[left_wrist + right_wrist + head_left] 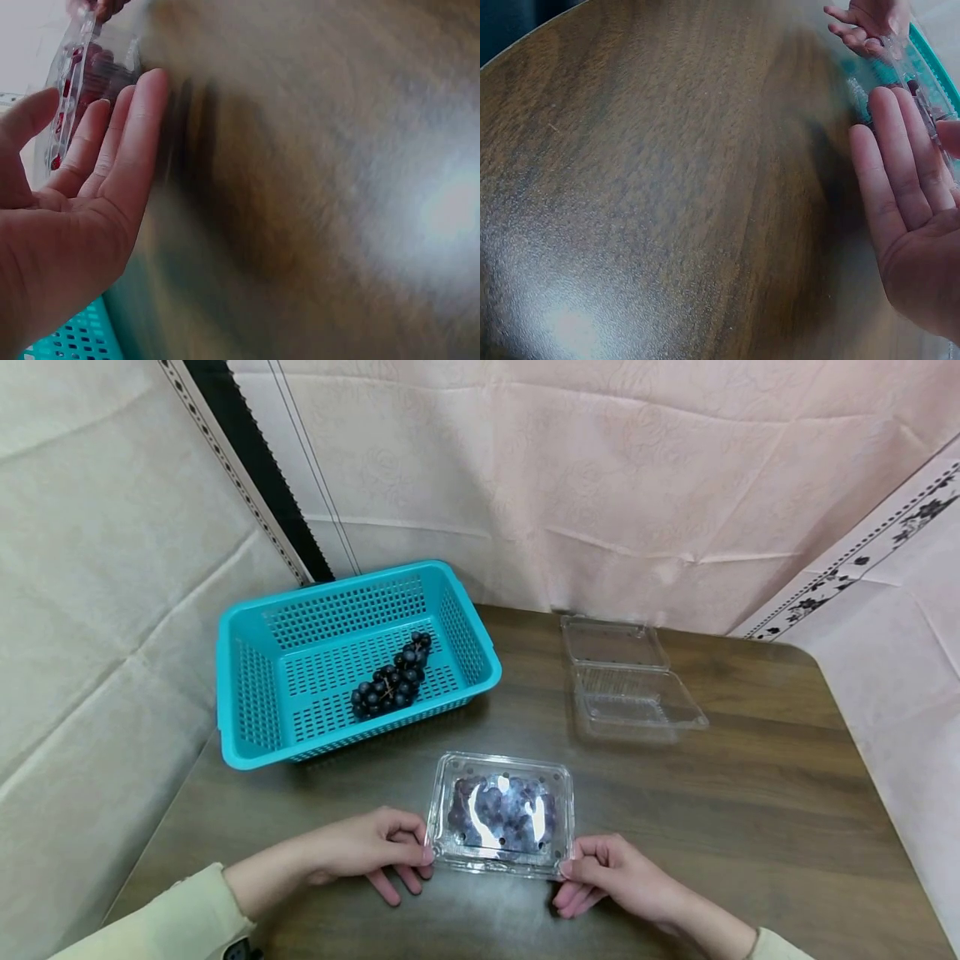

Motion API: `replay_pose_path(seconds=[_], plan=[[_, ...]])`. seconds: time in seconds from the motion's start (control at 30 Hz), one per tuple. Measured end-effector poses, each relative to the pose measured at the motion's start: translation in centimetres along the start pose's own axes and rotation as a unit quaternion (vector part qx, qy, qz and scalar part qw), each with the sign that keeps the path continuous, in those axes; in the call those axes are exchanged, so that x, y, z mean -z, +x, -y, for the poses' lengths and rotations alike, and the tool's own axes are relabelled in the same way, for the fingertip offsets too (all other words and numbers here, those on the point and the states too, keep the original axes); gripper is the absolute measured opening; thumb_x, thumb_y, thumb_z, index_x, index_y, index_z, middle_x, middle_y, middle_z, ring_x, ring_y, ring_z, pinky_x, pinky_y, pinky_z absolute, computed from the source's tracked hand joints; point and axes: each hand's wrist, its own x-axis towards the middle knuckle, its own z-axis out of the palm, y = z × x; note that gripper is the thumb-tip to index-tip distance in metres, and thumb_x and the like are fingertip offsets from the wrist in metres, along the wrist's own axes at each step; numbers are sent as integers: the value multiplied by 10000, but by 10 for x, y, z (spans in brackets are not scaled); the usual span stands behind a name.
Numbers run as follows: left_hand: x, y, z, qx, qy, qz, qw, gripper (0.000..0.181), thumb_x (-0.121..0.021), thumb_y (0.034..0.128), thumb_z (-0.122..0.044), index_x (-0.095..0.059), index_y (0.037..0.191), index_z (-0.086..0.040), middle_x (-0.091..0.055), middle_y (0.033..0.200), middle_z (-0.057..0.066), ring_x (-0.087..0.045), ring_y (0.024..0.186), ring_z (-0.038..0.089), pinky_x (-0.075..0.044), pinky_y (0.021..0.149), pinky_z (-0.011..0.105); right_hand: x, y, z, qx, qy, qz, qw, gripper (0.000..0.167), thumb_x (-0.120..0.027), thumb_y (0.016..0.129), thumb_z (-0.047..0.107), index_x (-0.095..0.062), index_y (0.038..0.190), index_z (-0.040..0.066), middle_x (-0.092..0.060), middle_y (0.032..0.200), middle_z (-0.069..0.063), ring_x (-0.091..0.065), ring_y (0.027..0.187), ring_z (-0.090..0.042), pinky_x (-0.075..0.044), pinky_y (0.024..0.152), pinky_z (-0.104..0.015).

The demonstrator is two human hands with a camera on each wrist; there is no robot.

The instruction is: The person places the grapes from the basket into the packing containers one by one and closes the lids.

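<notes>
A clear plastic clamshell box (500, 814) with dark grapes (502, 810) inside is closed, its lid uppermost. My left hand (386, 852) pinches its near left corner between thumb and fingers. At the near right corner, my right hand (609, 878) pinches the rim with the thumb on top. In the left wrist view, the box (94, 64) shows red-purple grapes through its side, beside the fingers (142, 124). The right wrist view shows the fingers (896, 154) extended below the box edge, and only part of the box is visible there.
A turquoise plastic basket (292, 758) stands at the back left, with a bunch of dark grapes (393, 681) in it. An open, empty clamshell box (637, 693) lies at the back right of the wooden table (750, 793). Pale cloth (600, 485) hangs behind the table.
</notes>
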Motion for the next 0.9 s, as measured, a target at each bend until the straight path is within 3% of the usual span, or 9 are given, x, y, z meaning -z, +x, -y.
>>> replay_pose_path(seconds=[0.17, 0.37, 0.9], plan=[[-2, 3, 3, -90, -180, -6, 9998, 233, -640, 1078, -197, -656, 1090, 36, -739, 1066, 184, -771, 949, 313, -676, 729, 425, 1, 1, 2, -9, -52, -15, 10000, 330, -544, 1114, 98, -556, 1058, -227, -798, 996, -208, -805, 884, -216, -652, 826, -468], [-4, 8, 0, -98, -292, -259, 9992, 261, -643, 1076, -215, -670, 1086, 45, -737, 1067, 186, -774, 937, 297, -677, 725, 426, 3, 3, 4, 17, -111, -72, 9999, 333, -547, 1114, 101, -560, 1046, -224, -799, 996, -206, -806, 884, -221, -654, 821, -466], [-11, 12, -1, -147, -253, -644, 9975, 171, -636, 1055, -145, -664, 1022, 21, -772, 1068, 173, -774, 943, 269, -669, 652, 387, 3, 5, 5, -31, -14, 0, 10000, 346, -554, 1114, 110, -553, 1070, -233, -793, 1012, -225, -803, 901, -214, -664, 822, -398]])
